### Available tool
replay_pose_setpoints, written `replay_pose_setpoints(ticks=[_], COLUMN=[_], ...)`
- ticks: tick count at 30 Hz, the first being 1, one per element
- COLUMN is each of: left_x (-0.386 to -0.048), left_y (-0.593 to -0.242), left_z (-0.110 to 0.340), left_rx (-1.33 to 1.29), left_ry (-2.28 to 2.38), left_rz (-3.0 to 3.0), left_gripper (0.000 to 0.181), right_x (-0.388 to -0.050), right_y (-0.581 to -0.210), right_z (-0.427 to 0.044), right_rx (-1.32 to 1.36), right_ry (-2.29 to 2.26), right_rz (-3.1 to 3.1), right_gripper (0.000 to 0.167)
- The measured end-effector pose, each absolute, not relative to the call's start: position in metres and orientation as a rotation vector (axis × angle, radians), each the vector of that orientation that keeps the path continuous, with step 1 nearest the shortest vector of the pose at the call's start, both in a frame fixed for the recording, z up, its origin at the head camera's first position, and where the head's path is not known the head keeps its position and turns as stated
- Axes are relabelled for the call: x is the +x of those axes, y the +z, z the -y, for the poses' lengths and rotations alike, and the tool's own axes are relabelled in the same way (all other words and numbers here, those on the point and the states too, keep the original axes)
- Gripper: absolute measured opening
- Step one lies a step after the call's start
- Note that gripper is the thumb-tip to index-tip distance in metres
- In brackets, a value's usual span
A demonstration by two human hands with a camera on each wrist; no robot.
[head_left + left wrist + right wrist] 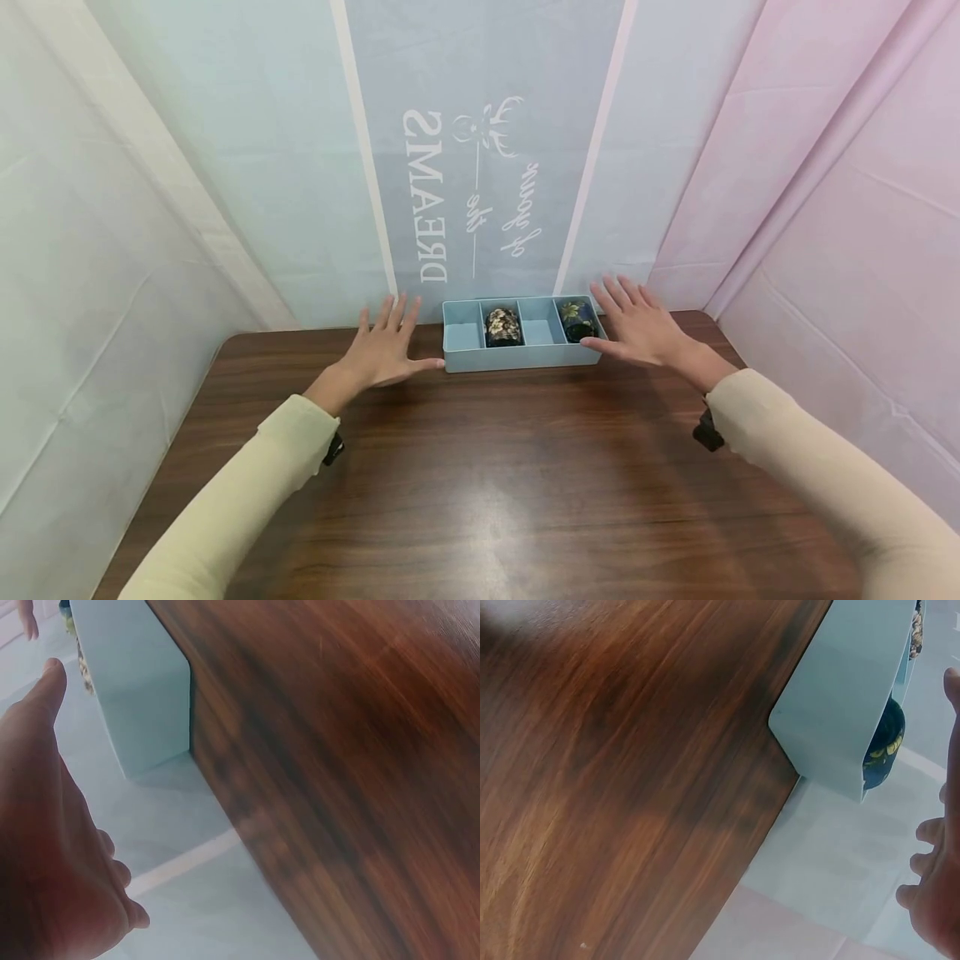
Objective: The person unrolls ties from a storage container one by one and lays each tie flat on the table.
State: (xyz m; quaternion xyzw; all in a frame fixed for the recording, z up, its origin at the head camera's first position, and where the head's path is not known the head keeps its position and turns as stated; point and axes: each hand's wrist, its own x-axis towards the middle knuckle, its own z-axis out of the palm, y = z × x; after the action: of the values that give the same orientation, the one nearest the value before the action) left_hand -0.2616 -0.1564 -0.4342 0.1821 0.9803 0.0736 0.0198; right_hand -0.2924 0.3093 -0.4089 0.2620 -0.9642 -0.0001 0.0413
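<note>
A light blue box (522, 358) with a row of compartments stands at the table's far edge. A dark rounded item with pale flowers (502, 327) sits in its second compartment from the left; a dark blue one with yellow-green flowers (577, 320) is in the rightmost. Both look like rolled cloth, but their kind is unclear. Fingers spread, my left hand (381, 352) is beside the box's left end, its thumb tip near the front corner. At the other end my right hand (639, 330) is spread too, its thumb reaching over the corner. Whether either thumb touches the box I cannot tell.
Under the box is a dark brown wooden table (480, 467). Behind it hangs a pale blue-grey cloth (480, 67) with mirrored white lettering. Whitish cloth (90, 275) hangs on the left, pinkish cloth (862, 250) on the right. Each wrist wears a dark device (707, 430).
</note>
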Motion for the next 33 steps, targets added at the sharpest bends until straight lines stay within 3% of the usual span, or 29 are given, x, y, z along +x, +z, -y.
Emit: replay_pose_setpoints(ticks=[33], left_x=[-0.287], left_y=[-0.448], left_z=[0.092], left_rx=[0.66], left_ry=[0.278], left_rz=[-2.966], left_gripper=[0.116], right_x=[-0.306], right_y=[-0.403], right_z=[-0.238], right_rx=[1.049], right_ry=[0.083], right_rz=[2.909], right_gripper=[0.097])
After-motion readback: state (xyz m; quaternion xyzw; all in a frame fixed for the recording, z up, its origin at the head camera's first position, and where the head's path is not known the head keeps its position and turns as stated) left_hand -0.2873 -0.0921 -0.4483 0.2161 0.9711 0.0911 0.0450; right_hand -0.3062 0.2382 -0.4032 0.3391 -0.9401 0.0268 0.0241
